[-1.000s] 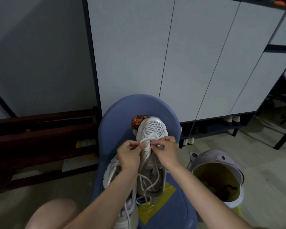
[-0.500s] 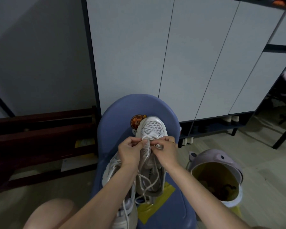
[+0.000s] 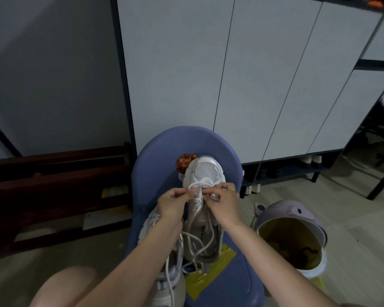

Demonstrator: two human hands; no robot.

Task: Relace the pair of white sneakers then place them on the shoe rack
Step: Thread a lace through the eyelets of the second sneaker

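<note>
A white sneaker (image 3: 205, 171) lies on a blue chair (image 3: 162, 160), its mesh toe pointing away from me. My left hand (image 3: 172, 203) pinches the white lace (image 3: 196, 196) at the lowest eyelets on the left side. My right hand (image 3: 223, 201) pinches the lace on the right side, close to the left hand. Loose lace ends trail down over the shoe's opening. The second white sneaker (image 3: 164, 278) lies under my left forearm, partly hidden.
A lilac bin (image 3: 290, 212) with yellow lining stands on the floor to the right. A white cabinet (image 3: 231, 74) rises behind the chair, with a low open shelf (image 3: 297, 171) holding shoes. A dark wooden rack (image 3: 53, 185) stands at left. My knee (image 3: 60, 286) shows bottom left.
Both hands stay at the lowest eyelets with only small finger shifts on the lace. The sneakers have not moved.
</note>
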